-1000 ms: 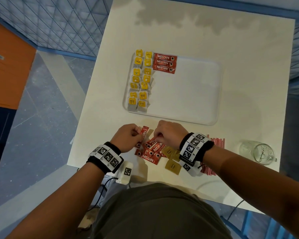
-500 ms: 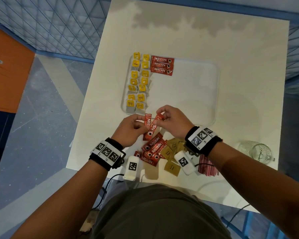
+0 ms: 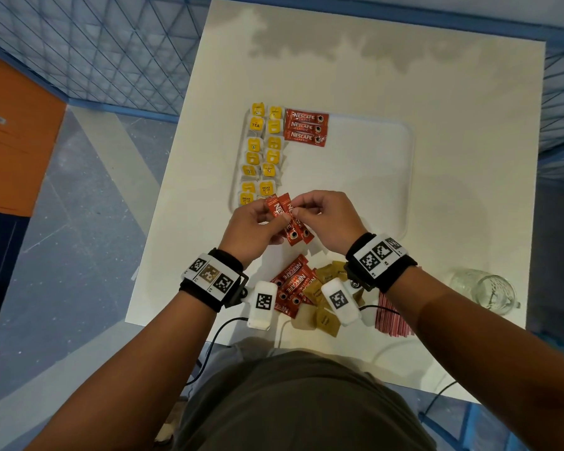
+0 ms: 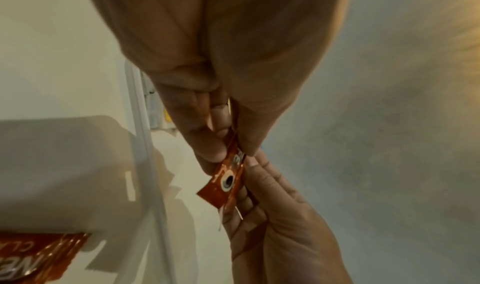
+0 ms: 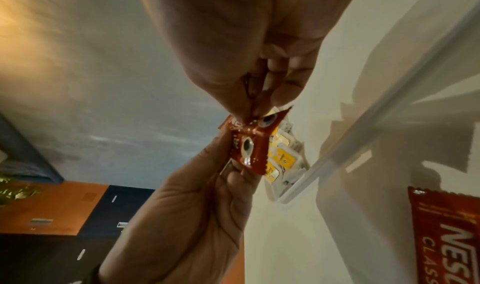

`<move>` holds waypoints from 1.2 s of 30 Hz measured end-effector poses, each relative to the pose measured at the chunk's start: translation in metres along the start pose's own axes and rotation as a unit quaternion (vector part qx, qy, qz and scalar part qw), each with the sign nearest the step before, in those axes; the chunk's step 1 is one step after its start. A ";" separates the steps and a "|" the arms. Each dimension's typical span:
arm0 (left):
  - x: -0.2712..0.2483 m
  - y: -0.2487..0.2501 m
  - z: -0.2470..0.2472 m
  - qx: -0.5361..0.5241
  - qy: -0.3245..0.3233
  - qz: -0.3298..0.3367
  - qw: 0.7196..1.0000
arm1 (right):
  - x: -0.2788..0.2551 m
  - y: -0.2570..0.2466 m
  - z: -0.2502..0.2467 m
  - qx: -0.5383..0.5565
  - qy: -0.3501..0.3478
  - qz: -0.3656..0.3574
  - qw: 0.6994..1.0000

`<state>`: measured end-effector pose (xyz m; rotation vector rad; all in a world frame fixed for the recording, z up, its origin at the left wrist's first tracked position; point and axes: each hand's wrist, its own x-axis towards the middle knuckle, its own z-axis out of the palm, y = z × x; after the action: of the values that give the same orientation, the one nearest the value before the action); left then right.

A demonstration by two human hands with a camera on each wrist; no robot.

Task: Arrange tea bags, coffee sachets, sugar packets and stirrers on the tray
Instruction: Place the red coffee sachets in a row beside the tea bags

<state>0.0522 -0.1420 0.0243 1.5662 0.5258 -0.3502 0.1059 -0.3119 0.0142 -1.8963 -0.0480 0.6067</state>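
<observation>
Both hands hold two red coffee sachets [image 3: 288, 219] together above the near left corner of the white tray [image 3: 365, 177]. My left hand [image 3: 258, 222] pinches them from the left, my right hand [image 3: 326, 219] from the right. The wrist views show the same sachets [image 4: 227, 177] [image 5: 249, 146] pinched between thumbs and fingers. On the tray lie two columns of yellow tea bags [image 3: 262, 157] and three red coffee sachets [image 3: 305, 127] at the far left. More red sachets [image 3: 293, 283], brown sugar packets [image 3: 326, 320] and red stirrers [image 3: 393, 317] lie on the table near me.
A glass mug [image 3: 484, 288] stands on the white table [image 3: 372, 60] at the near right. Cables run off the table's near edge. Blue mesh fencing surrounds the table; an orange cabinet [image 3: 10, 141] stands to the left.
Both hands lifted from the pile near the table edge, carrying two red sachets up and forward to the tray's near left corner, and brought them side by side.
</observation>
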 end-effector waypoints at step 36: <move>0.017 0.002 0.001 -0.113 0.082 -0.052 0.989 | 0.061 0.003 -0.028 0.085 0.183 0.125 0.971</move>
<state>0.0680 -0.1413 0.0165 1.3567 0.7503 -0.2315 0.1704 -0.3184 -0.0039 -1.8309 0.4730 0.4023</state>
